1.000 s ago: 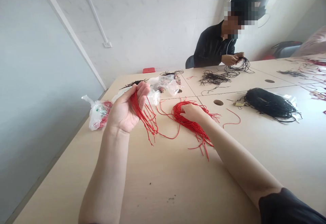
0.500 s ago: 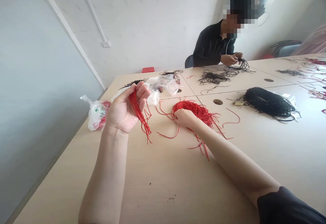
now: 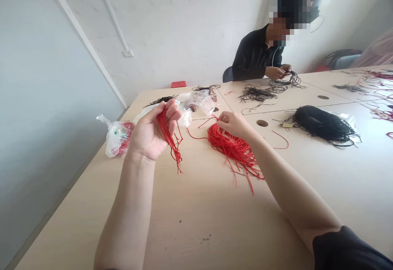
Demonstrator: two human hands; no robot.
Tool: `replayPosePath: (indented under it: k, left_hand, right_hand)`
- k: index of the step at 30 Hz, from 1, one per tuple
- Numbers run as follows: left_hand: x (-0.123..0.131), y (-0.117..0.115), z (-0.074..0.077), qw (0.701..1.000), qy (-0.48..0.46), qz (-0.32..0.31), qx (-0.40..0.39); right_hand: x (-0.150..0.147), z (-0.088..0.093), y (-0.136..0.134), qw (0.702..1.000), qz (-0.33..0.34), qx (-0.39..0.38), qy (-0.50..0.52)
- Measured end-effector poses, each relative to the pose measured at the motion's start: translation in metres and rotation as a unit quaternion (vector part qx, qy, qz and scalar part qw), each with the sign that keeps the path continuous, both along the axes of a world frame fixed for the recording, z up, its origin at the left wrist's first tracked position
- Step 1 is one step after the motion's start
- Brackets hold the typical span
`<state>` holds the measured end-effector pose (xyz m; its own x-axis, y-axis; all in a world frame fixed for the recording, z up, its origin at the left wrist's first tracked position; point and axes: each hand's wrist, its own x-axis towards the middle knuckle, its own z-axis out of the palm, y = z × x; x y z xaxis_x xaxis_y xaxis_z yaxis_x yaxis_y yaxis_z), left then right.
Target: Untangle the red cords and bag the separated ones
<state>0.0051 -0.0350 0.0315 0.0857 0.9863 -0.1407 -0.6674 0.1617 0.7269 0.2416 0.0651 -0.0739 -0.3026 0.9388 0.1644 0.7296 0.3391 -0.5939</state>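
Note:
My left hand [image 3: 156, 128], palm up with curled fingers, is closed on a bundle of red braided cords [image 3: 169, 132] whose ends dangle below the palm. To its right, a larger heap of red cords [image 3: 230, 145] lies on the table. My right hand [image 3: 231, 124] is just above the far side of that heap, its thumb and fingers pinched on a red cord [image 3: 216, 118]. How many strands it grips cannot be made out.
Clear plastic bags [image 3: 196, 102] lie behind my left hand. A knotted bag [image 3: 118, 137] with red contents sits at the left edge. A black cord coil [image 3: 322, 124] and a padlock [image 3: 287, 125] are at right. Across the table [image 3: 184, 221], a person [image 3: 254, 53] handles black cords.
My right hand has moved up and slightly right from the heap's left side, pinching a cord. The heap has shifted and its strands lie differently. My left hand is nearly still.

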Motion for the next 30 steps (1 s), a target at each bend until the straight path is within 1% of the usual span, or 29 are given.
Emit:
replayPosePath:
  k: [2,3,4,6,8,9,11,14,16,18,20,22,25,28,30]
  left_hand:
    - [0.000,0.000,0.000,1.000,-0.002,-0.002,-0.005]
    - [0.000,0.000,0.000,1.000,0.000,-0.003,-0.002]
    - [0.000,0.000,-0.001,1.000,0.004,-0.005,0.003]
    - [0.001,0.001,-0.001,1.000,0.010,-0.010,0.012]
    - [0.000,0.001,-0.002,1.000,0.008,-0.018,0.014]
    - [0.000,0.001,-0.003,1.000,0.007,-0.023,0.014]
    - [-0.001,0.002,-0.004,0.999,0.010,-0.032,0.018]
    - [-0.002,0.003,-0.008,0.998,0.037,-0.047,0.035]
    - [0.000,0.004,-0.013,0.994,0.075,-0.057,0.050]
    - [0.004,0.004,-0.018,0.986,0.132,-0.057,0.079]
    - [0.009,0.003,-0.024,0.972,0.200,-0.064,0.108]
    - [0.015,0.002,-0.029,0.955,0.254,-0.098,0.116]
    - [0.020,0.002,-0.034,0.939,0.283,-0.164,0.105]
    - [0.023,0.002,-0.036,0.934,0.290,-0.180,0.105]
    - [0.024,0.002,-0.036,0.932,0.296,-0.183,0.106]
  right_hand:
    - [0.006,0.006,0.002,0.994,-0.012,-0.016,0.106]
    - [0.008,0.009,0.002,0.984,-0.009,-0.029,0.178]
    - [0.010,0.013,0.002,0.966,0.002,-0.045,0.254]
    - [0.012,0.020,-0.001,0.921,0.045,-0.078,0.380]
    - [0.013,0.028,-0.007,0.879,0.096,-0.106,0.455]
    - [0.013,0.033,-0.011,0.863,0.118,-0.116,0.477]
    - [0.013,0.041,-0.021,0.847,0.155,-0.129,0.492]
    - [0.013,0.051,-0.036,0.847,0.206,-0.143,0.469]
    - [0.012,0.056,-0.045,0.857,0.231,-0.151,0.436]
    - [0.010,0.060,-0.053,0.878,0.239,-0.142,0.391]
    - [0.007,0.063,-0.059,0.903,0.229,-0.118,0.345]
    - [0.004,0.066,-0.064,0.917,0.218,-0.097,0.320]
    - [0.000,0.068,-0.069,0.913,0.227,-0.092,0.328]
    - [-0.002,0.067,-0.071,0.904,0.242,-0.099,0.338]
    - [-0.003,0.067,-0.072,0.905,0.246,-0.101,0.332]
